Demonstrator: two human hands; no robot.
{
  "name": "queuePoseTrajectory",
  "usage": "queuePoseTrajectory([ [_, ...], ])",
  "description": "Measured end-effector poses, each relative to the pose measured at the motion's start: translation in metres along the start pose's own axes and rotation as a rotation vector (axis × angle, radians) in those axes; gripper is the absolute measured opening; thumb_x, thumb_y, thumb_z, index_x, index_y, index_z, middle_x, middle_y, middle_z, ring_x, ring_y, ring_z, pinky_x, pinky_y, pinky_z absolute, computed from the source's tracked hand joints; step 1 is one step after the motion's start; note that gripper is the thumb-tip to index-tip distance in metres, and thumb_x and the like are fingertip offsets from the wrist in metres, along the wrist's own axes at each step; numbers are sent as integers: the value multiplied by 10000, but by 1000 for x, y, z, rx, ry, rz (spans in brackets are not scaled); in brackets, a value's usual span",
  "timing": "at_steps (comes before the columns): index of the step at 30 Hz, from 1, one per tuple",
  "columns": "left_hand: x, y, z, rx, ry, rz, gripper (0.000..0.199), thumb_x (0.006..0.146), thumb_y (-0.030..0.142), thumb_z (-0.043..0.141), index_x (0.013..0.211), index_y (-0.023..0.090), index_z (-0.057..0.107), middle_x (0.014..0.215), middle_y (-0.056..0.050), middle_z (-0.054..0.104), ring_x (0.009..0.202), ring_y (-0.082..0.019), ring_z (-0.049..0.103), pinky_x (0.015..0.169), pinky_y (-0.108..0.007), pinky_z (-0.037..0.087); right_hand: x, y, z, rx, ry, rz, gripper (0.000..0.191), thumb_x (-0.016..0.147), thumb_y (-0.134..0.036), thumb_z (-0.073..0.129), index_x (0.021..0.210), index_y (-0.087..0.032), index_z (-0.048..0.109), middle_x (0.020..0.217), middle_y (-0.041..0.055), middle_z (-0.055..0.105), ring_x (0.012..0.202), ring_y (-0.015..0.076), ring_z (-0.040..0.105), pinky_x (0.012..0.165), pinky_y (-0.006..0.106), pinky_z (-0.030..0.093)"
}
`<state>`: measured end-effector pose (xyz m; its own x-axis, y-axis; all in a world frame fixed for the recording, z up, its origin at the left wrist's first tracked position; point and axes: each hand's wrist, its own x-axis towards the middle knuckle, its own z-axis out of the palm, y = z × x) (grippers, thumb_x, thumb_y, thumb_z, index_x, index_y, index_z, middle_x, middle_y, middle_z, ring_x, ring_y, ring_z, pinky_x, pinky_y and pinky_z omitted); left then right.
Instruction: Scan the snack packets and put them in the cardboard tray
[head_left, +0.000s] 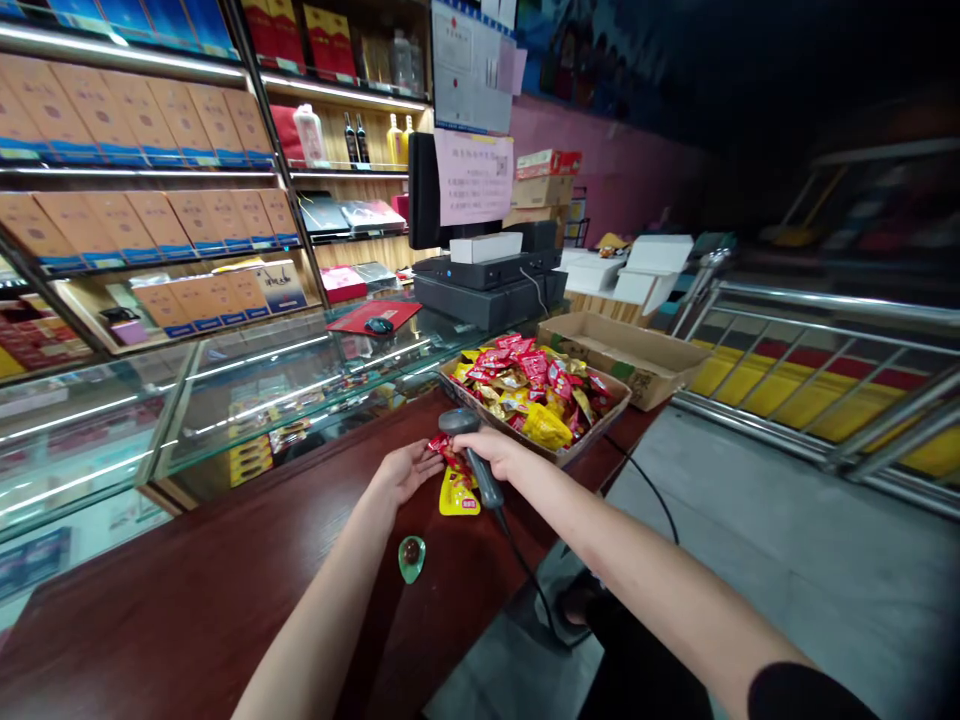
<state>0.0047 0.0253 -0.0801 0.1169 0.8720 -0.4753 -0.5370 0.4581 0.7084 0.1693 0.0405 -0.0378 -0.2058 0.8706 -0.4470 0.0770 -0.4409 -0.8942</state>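
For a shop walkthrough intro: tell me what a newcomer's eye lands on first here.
The heap of red and yellow snack packets in a shallow tray stands out first, at the centre of the dark red counter. Just in front of it, the right hand holds a corded barcode scanner over a red packet at the left hand's fingertips. To the left, brightly lit shelves of boxed goods rise behind a glass display case.

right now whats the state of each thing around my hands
left hand: open, palm up, touching the red snack packet
right hand: closed around the barcode scanner
yellow snack packet: lying flat on the counter
tray: heaped with snack packets
cardboard box: open-topped
green dish: holding something dark
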Motion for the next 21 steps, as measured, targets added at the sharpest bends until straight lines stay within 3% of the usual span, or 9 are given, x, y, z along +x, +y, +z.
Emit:
queuePoseTrajectory([
  [2,-1,-2,1,6,3,89,382,821,46,554,1200,83,521,1002,-162,665,835,-172,675,851,-321,533,0,-1,3,9,7,-34,72,562,-72,599,561,-134,561,405,-42,481,409,90,433,447,215,360],
  [5,-1,-4,3,25,17,242,477,764,25,639,1221,58,506,888,-128,684,750,-150,669,815,-309,537,-2,-6,7,31,-3,-80,87,564,-66,606,573,-143,567,414,-56,475,431,81,430,480,209,368],
  [9,-2,-1,6,207,188,427,747,693,196,769,1341,96,412,812,-75,676,653,-130,638,664,-268,527,-13,-17,13,100,-65,-110,84,582,-70,607,614,-148,599,482,-32,549,483,94,490,524,216,401],
  [12,-4,4,6,335,293,505,843,602,324,824,1335,130,455,874,-86,682,723,-150,650,653,-239,506,-20,-22,15,216,-51,-116,133,589,-56,604,682,-148,628,556,-19,604,528,98,531,553,210,425],
  [14,-6,7,6,352,238,494,753,606,399,805,1257,125,545,924,-108,687,764,-168,655,649,-237,503,-22,-23,15,269,-45,-83,143,605,-64,602,713,-154,630,561,-18,609,528,107,543,571,221,448],
  [17,-11,9,8,351,52,425,566,655,491,738,1070,112,673,884,-112,699,705,-176,654,608,-261,508,-21,-20,15,321,-90,-10,124,645,-97,596,749,-161,620,540,-15,599,506,129,554,579,259,478],
  [21,-21,14,13,336,-73,453,481,623,431,774,993,130,712,802,-73,713,675,-181,651,632,-288,513,-17,-12,15,314,-89,-92,144,652,-101,611,786,-151,606,598,12,642,569,155,614,637,292,513],
])
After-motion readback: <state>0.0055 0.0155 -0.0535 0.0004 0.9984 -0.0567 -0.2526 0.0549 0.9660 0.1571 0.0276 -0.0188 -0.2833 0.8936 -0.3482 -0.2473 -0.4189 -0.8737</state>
